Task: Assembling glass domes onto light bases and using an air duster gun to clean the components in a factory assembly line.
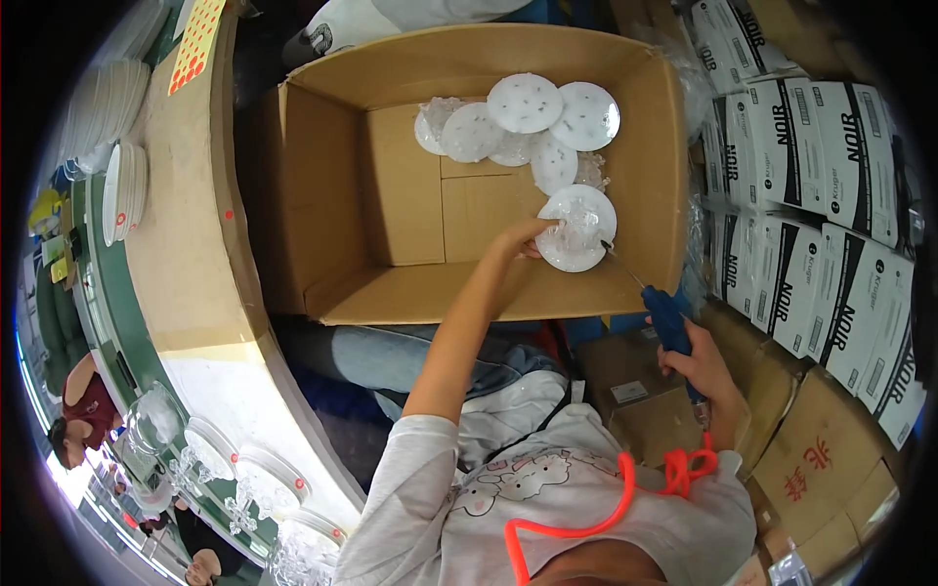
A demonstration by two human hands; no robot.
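My left hand (524,239) grips the near-left edge of a round white disc (602,207), held over the near right part of a large cardboard box (366,311). On the disc's face is a clear, bumpy plastic part. Wrapped in my right hand (702,363) is a blue air gun (666,320) with a thin metal nozzle. Its tip comes close to the disc's right edge; whether it touches I cannot tell. An orange-red hose (625,498) runs from the gun's lower end across my shirt. More white discs (525,104) lie overlapping inside the box, some with clear plastic pieces.
Stacked white cartons (782,156) stand along the right, with brown cartons (826,469) below them. At left, a long board edge (186,215) borders a green bench (112,273) holding white plates and clear parts. People sit farther off at lower left. Another person's light clothing shows beyond the box.
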